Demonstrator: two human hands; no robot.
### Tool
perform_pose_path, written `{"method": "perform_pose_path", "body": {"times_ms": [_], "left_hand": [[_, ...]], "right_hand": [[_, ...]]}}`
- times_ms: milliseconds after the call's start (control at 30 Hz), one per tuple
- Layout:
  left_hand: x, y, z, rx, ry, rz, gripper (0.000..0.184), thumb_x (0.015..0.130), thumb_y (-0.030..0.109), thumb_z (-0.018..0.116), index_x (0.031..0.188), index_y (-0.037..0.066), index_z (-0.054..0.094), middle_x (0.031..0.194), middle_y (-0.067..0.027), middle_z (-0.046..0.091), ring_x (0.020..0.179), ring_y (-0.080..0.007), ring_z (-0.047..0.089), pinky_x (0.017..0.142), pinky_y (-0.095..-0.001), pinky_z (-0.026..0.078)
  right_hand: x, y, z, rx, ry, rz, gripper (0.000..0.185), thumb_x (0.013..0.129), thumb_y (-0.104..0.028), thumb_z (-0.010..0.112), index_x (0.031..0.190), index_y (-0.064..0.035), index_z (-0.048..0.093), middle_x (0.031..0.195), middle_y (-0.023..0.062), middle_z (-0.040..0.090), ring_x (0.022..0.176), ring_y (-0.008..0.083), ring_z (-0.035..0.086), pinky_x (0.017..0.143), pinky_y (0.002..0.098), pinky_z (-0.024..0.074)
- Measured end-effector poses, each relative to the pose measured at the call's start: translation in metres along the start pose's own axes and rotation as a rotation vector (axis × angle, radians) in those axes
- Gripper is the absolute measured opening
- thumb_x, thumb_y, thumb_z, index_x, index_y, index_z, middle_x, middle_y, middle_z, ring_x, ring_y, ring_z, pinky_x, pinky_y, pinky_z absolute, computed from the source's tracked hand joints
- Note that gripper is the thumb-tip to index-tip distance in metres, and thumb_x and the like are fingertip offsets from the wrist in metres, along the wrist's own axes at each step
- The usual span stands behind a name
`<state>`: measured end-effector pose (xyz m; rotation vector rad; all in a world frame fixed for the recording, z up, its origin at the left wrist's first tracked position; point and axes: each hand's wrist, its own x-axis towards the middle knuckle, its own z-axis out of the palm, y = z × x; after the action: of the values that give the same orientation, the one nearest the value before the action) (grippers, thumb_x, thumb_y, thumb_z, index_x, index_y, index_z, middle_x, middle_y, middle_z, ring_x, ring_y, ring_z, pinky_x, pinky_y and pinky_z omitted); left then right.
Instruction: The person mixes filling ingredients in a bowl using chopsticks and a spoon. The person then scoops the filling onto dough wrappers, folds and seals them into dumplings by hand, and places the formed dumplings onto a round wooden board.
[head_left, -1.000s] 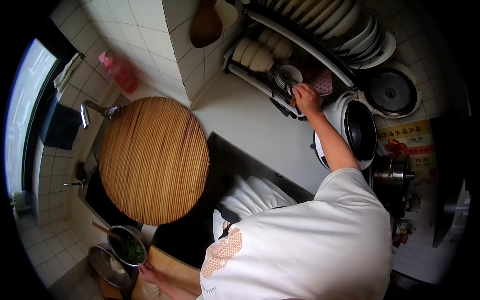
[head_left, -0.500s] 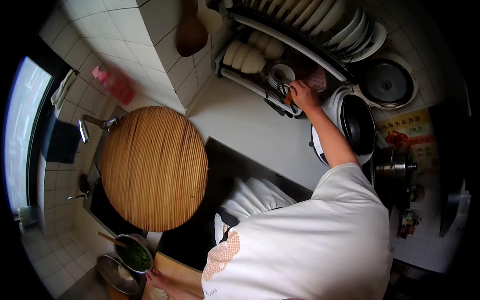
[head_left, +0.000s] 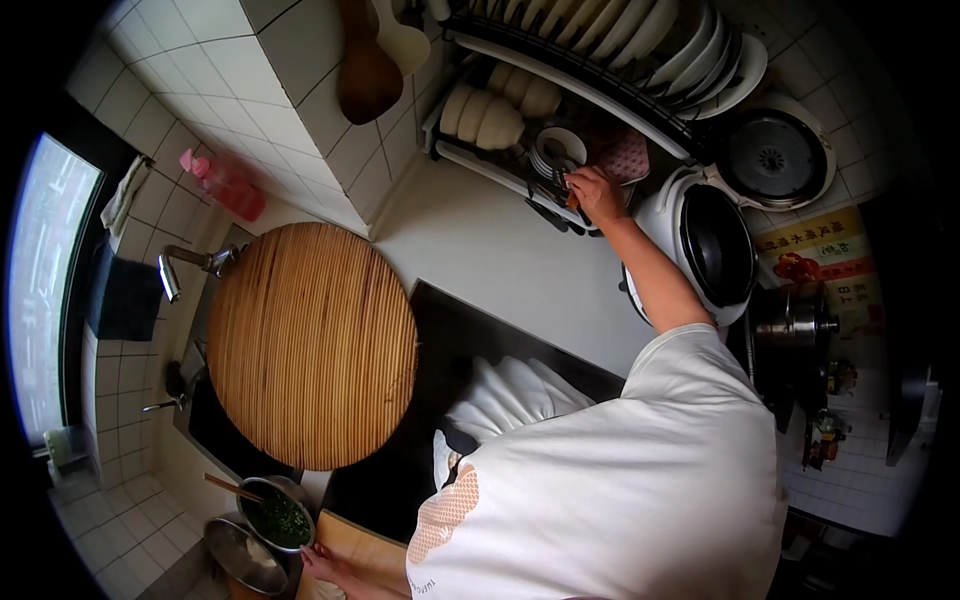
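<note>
At the lower left, my left hand (head_left: 322, 565) is closed at the rim of a metal bowl (head_left: 303, 490) of chopped greens (head_left: 278, 520). A pair of wooden chopsticks (head_left: 232, 487) leans out over the bowl's edge. My right hand (head_left: 598, 195) reaches into the lower level of the dish rack, its fingers closed beside an orange-brown piece (head_left: 572, 200); what exactly they grip is partly hidden. Small stacked white dishes (head_left: 558, 146) and dark utensils (head_left: 545, 213) lie just left of these fingers, and a pink patterned item (head_left: 625, 158) is behind them.
A round slatted wooden board (head_left: 312, 345) covers much of the sink, near the faucet (head_left: 185, 265). A rice cooker (head_left: 715, 245) stands open beside my right forearm. Beside the greens is another metal bowl (head_left: 225, 540), close to a wooden board (head_left: 360, 545). Plates (head_left: 640, 40) fill the upper rack.
My right hand has shifted slightly left among the utensils and dishes. My left hand stays at the bowl's rim. The whole view has tilted a little.
</note>
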<state>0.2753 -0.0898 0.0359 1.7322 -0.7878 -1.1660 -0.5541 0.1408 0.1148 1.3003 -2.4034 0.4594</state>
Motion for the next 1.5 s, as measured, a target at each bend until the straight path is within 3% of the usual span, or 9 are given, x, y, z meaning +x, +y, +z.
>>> {"method": "perform_pose_path", "body": {"times_ms": [233, 300, 600, 933, 1000, 1100, 1167, 1300, 1500], "left_hand": [[-0.008, 0.004, 0.010, 0.012, 0.117, 0.007, 0.023, 0.087, 0.026, 0.057, 0.092, 0.005, 0.053, 0.064, 0.0017, 0.048, 0.055, -0.0062, 0.042, 0.044, -0.0180, 0.031], [-0.004, 0.002, 0.007, 0.018, 0.079, -0.007, 0.023, 0.087, 0.026, 0.057, 0.094, 0.005, 0.053, 0.066, 0.0019, 0.049, 0.056, -0.0063, 0.043, 0.045, -0.0180, 0.032], [-0.001, -0.002, 0.004, -0.008, 0.072, 0.003, 0.022, 0.087, 0.027, 0.057, 0.095, 0.007, 0.053, 0.067, 0.0020, 0.050, 0.057, -0.0061, 0.044, 0.045, -0.0172, 0.031], [-0.009, 0.006, 0.011, -0.063, -0.014, 0.029, 0.017, 0.088, 0.022, 0.055, 0.090, 0.005, 0.053, 0.065, 0.0025, 0.047, 0.055, -0.0060, 0.041, 0.044, -0.0179, 0.030], [-0.018, 0.013, 0.025, -0.094, 0.149, 0.016, 0.015, 0.088, 0.018, 0.055, 0.090, 0.004, 0.053, 0.065, 0.0018, 0.048, 0.054, -0.0062, 0.041, 0.044, -0.0179, 0.030], [0.016, -0.015, 0.000, -0.120, 0.013, -0.016, 0.016, 0.084, 0.014, 0.058, 0.094, 0.003, 0.056, 0.079, -0.0028, 0.057, 0.060, -0.0102, 0.047, 0.050, -0.0227, 0.037], [0.001, -0.004, 0.018, -0.237, 0.127, -0.047, 0.010, 0.082, 0.014, 0.060, 0.088, 0.007, 0.056, 0.071, -0.0005, 0.054, 0.058, -0.0097, 0.048, 0.047, -0.0217, 0.036], [0.008, -0.014, 0.017, -0.311, 0.007, -0.031, 0.009, 0.082, 0.012, 0.061, 0.083, 0.007, 0.054, 0.063, 0.0027, 0.046, 0.049, -0.0068, 0.042, 0.040, -0.0209, 0.031], [0.000, -0.005, 0.031, -0.337, 0.141, -0.030, 0.017, 0.081, 0.008, 0.062, 0.092, -0.002, 0.054, 0.071, -0.0055, 0.059, 0.051, -0.0107, 0.055, 0.042, -0.0190, 0.040]], "right_hand": [[0.010, 0.010, -0.004, 0.066, 0.185, 0.207, 0.013, 0.080, -0.011, 0.059, 0.091, -0.0044, 0.062, 0.077, 0.0081, 0.063, 0.069, 0.0249, 0.063, 0.059, 0.0344, 0.0492], [0.015, 0.016, -0.004, 0.493, 0.218, 0.483, 0.012, 0.082, -0.011, 0.058, 0.092, -0.0047, 0.061, 0.074, 0.0090, 0.064, 0.065, 0.0204, 0.063, 0.059, 0.0303, 0.0486], [0.022, -0.020, -0.053, 0.878, 0.341, 0.665, 0.015, 0.088, -0.016, 0.054, 0.096, -0.0041, 0.057, 0.080, 0.0047, 0.062, 0.069, 0.0101, 0.059, 0.061, 0.0216, 0.0482], [0.022, -0.095, -0.083, 1.079, 0.566, 0.430, 0.017, 0.091, -0.017, 0.050, 0.098, -0.0020, 0.053, 0.080, 0.0026, 0.054, 0.068, 0.0074, 0.052, 0.066, 0.0263, 0.0513], [0.028, -0.121, -0.096, 1.259, 0.528, 0.430, 0.018, 0.092, -0.016, 0.048, 0.100, -0.0010, 0.053, 0.080, 0.0023, 0.054, 0.068, 0.0068, 0.052, 0.070, 0.0282, 0.0509], [0.033, -0.149, -0.090, 1.437, 0.423, 0.331, 0.019, 0.093, -0.014, 0.044, 0.102, 0.0001, 0.053, 0.105, 0.0101, 0.058, 0.073, 0.0101, 0.055, 0.073, 0.0294, 0.0506], [0.034, -0.175, -0.086, 1.577, 0.275, 0.280, 0.022, 0.094, -0.014, 0.041, 0.103, 0.0015, 0.054, 0.102, 0.0098, 0.058, 0.074, 0.0113, 0.056, 0.073, 0.0307, 0.0498], [0.028, -0.268, -0.066, 1.705, -0.074, 0.331, 0.026, 0.094, -0.017, 0.043, 0.106, 0.0023, 0.054, 0.092, 0.0097, 0.060, 0.079, 0.0138, 0.058, 0.071, 0.0284, 0.0492], [-0.003, -0.440, -0.049, 1.821, -0.677, 0.195, 0.022, 0.092, -0.016, 0.048, 0.101, 0.0034, 0.055, 0.082, 0.0086, 0.060, 0.072, 0.0123, 0.057, 0.067, 0.0248, 0.0487]]}}
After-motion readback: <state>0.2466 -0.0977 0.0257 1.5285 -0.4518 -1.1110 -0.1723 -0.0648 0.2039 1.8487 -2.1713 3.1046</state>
